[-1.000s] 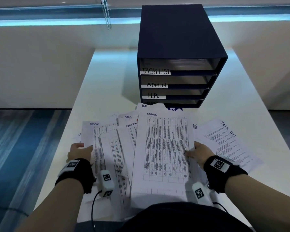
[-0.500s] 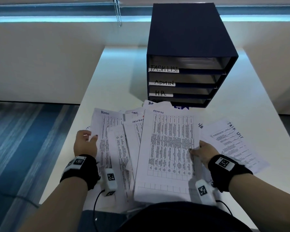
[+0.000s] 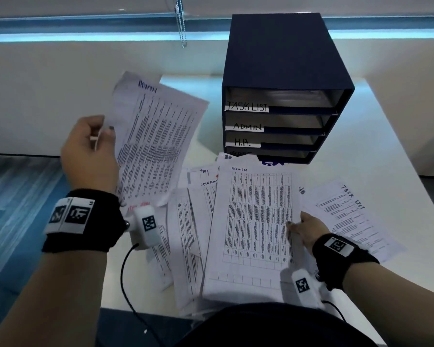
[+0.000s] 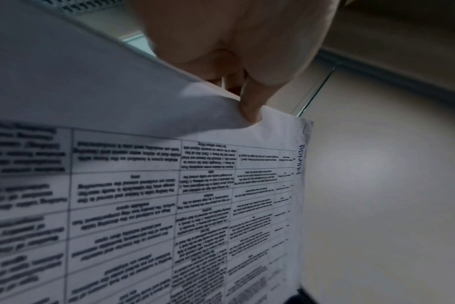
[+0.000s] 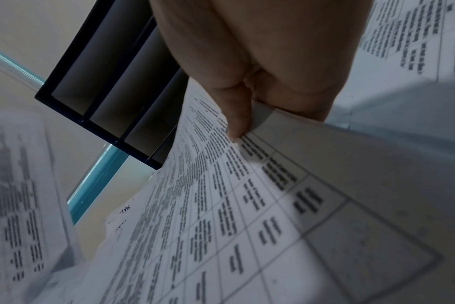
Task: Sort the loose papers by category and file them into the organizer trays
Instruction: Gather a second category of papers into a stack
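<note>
My left hand pinches the edge of a printed sheet marked ADMIN and holds it up in the air, left of the organizer; the same ADMIN sheet fills the left wrist view under my thumb. My right hand grips the right edge of a second ADMIN sheet lying on top of the loose paper pile; the right wrist view shows my thumb on that sheet. The dark blue organizer stands behind, trays labelled TASK LIST, ADMIN, H.R.; the lowest label is partly hidden.
A sheet marked TASK LIST lies to the right of my right hand. The white table ends at a low white wall behind; blue striped floor lies to the left. A blind chain hangs at the back.
My left hand has lifted an ADMIN sheet off the left side of the pile and raised it into the air. My right hand stays at the edge of the top sheet.
</note>
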